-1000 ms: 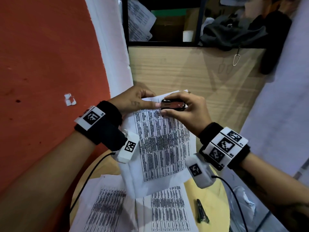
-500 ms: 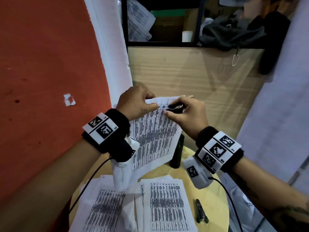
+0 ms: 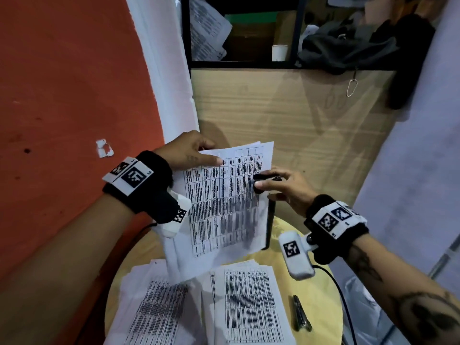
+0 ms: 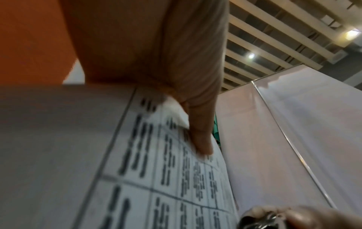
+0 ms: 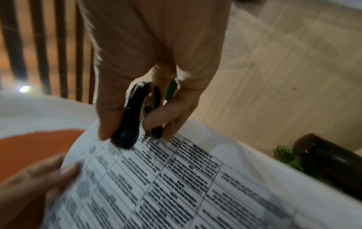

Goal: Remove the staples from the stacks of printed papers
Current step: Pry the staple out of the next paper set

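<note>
My left hand (image 3: pixel 191 155) pinches the upper left corner of a printed paper stack (image 3: pixel 224 202), thumb on top, and holds it up above the round table. The thumb (image 4: pixel 199 136) lies across the sheet's table print in the left wrist view. My right hand (image 3: pixel 281 185) grips a black staple remover (image 3: pixel 263 181) at the stack's right edge. In the right wrist view the staple remover (image 5: pixel 133 116) sits between thumb and fingers, its metal claws just off the paper (image 5: pixel 176 178). No staple can be made out.
Two more printed stacks (image 3: pixel 251 305) (image 3: pixel 156 307) lie on the yellow round table (image 3: pixel 321 295). A small metal tool (image 3: pixel 301 317) lies at its right. A dark bottle (image 3: pixel 270 222) stands behind the held stack. A wooden cabinet panel (image 3: pixel 286 113) and an orange wall (image 3: pixel 62 95) stand close.
The right hand with the staple remover has drawn away from the stack's top to its right edge. The left hand has tilted the stack and now holds the corner alone.
</note>
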The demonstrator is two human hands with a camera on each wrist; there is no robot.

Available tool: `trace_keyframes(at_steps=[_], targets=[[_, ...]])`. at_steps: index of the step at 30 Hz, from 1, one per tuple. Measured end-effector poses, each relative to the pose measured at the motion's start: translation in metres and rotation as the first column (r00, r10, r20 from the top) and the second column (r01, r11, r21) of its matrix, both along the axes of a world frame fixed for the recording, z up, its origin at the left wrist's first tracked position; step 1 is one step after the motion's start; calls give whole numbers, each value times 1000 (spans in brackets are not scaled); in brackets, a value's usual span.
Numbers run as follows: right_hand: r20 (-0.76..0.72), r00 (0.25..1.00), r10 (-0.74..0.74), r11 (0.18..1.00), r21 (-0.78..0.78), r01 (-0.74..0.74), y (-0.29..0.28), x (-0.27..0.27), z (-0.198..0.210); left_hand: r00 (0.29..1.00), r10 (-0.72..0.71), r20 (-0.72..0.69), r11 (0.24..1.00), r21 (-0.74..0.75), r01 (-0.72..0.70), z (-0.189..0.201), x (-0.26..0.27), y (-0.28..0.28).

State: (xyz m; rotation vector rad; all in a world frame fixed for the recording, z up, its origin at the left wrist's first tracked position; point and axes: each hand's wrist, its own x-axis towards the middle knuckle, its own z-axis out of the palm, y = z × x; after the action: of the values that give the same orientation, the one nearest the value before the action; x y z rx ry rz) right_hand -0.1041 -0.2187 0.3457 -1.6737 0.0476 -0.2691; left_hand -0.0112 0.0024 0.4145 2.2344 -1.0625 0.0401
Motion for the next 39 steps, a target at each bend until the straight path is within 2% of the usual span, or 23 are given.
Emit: trace_keyframes(at_steps=[2, 4, 9, 10, 12, 14, 18, 21, 23, 26, 28, 32, 36, 39], targets=[[-41, 995, 92, 993, 74, -89, -2, -1, 3, 997, -48, -54, 999, -5, 48, -1, 2, 2], [-49, 989, 137, 985, 112, -131, -2, -2, 4, 998, -51, -40, 999, -15, 50, -3, 2, 2], [1, 995, 98, 984, 152, -97, -9, -4, 9, 999, 32, 5, 998, -45, -32, -9, 15, 25], [18, 996, 83, 982, 168, -85, -13, -5, 10, 998, 55, -25, 996, -66, -57, -11, 20, 35], [60, 997, 58, 975, 209, -69, -23, -4, 11, 987, 86, -134, 973, -200, -112, -22, 25, 53], [85, 995, 60, 963, 258, -80, -28, -1, 10, 959, 37, -282, 927, -349, -138, -42, 21, 60], [80, 994, 80, 930, 352, -104, -16, 6, 0, 873, -98, -478, 809, -550, -210, -94, 5, 41], [4, 998, 57, 929, 366, -55, -4, 11, -15, 847, -5, -532, 623, -664, -414, -127, -3, 24], [-45, 999, 23, 932, 362, -5, -1, 14, -32, 838, 107, -535, 557, -666, -496, -144, 2, 28], [-126, 990, -69, 930, 351, 109, -6, 15, -71, 793, 283, -539, 601, -545, -585, -172, 25, 55], [-195, 975, -106, 928, 334, 167, -14, 15, -102, 735, 388, -556, 615, -438, -656, -187, 38, 78], [-340, 930, -143, 932, 269, 242, -30, 9, -158, 633, 467, -618, 678, -209, -704, -226, 54, 118], [-493, 862, -117, 968, 136, 209, -32, -1, -207, 494, 595, -633, 678, 65, -732, -287, 67, 149], [-567, 817, -104, 985, 58, 165, -25, -5, -245, 406, 654, -638, 689, 279, -669, -344, 83, 159]])
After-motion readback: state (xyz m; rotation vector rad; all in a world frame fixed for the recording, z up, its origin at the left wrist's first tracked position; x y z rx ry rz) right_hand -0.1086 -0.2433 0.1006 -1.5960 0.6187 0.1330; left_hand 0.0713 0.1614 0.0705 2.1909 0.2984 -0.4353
